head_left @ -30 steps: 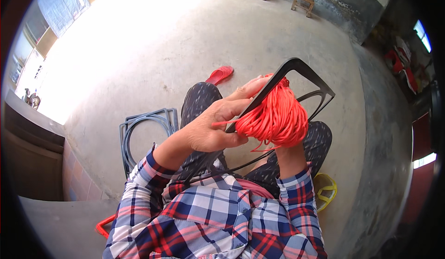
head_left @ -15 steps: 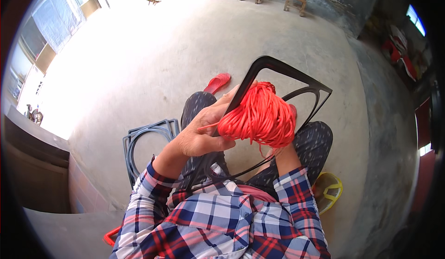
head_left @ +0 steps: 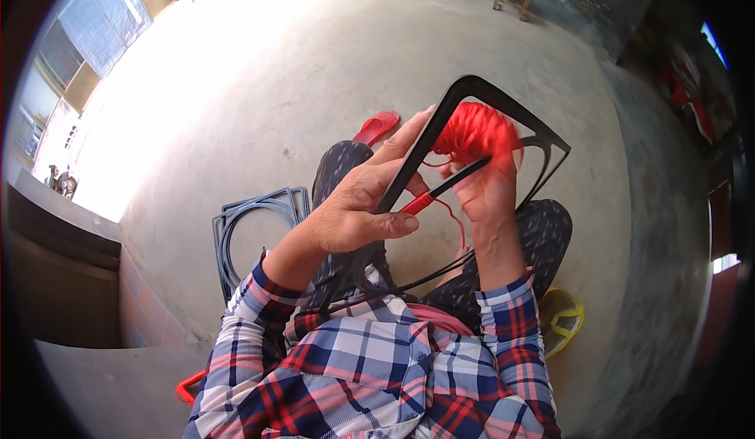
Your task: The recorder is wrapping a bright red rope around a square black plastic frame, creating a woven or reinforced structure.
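Observation:
My left hand [head_left: 358, 207] is closed around one side of a black frame [head_left: 515, 113], which has rounded corners and a curved ring inside. Beside my left thumb, a few turns of red cord [head_left: 418, 203] are wound round a black bar of the frame. My right hand [head_left: 489, 195] is raised within the frame's outline and grips a thick hank of red cord [head_left: 476, 131], smeared by motion. A loose red strand [head_left: 460, 231] loops below, between the wound turns and my right hand. Some right fingers are hidden behind the hank.
Similar grey-blue frames [head_left: 259, 227] lie on the concrete floor at left. A red slipper [head_left: 377, 128] is ahead of my knee, and a yellow-rimmed object [head_left: 565, 323] lies at right. Wooden stools [head_left: 513, 0] stand by the far wall. A red edge [head_left: 189, 388] shows at lower left.
My right hand has carried the hank up and away from my left hand, uncovering the wound turns and the bar. My left hand still grips the frame.

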### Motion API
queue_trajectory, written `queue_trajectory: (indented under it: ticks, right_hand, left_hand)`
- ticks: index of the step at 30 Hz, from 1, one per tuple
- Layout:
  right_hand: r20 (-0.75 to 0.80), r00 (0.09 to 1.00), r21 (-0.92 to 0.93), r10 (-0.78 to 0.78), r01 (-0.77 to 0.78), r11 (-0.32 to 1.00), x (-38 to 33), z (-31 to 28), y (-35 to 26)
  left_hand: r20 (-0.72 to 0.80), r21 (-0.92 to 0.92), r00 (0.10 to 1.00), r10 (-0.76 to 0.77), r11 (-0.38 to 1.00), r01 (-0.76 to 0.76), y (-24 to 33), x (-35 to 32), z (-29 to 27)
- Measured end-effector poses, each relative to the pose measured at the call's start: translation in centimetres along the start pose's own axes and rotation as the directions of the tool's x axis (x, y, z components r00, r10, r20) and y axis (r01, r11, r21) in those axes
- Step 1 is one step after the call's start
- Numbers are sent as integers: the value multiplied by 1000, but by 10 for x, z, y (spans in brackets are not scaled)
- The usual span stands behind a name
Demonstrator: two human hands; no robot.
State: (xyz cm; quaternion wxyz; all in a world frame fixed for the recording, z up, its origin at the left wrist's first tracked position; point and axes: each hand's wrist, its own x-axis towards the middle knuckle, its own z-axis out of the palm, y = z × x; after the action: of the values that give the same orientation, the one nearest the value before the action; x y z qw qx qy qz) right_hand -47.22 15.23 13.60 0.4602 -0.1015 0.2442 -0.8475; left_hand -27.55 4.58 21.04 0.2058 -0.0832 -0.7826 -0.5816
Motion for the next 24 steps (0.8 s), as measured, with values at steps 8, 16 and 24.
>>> queue_trajectory:
  ticks: [8,16,24]
  right_hand:
    - [273,940,-52,-206,228,972,-67,-31,-42]
    - [936,235,-287,263,74,955,-144,41,-85]
    - [359,887,-18,-290,318,948,-167,-26,-97]
  left_hand:
    - [-210,6,975,-69,997,71,-5,-20,-18]
    - [-233,-455,871,-432,840,295,-26,-32,-41]
    - [-311,-442,862,-401,864,242,-36,-40,-47]
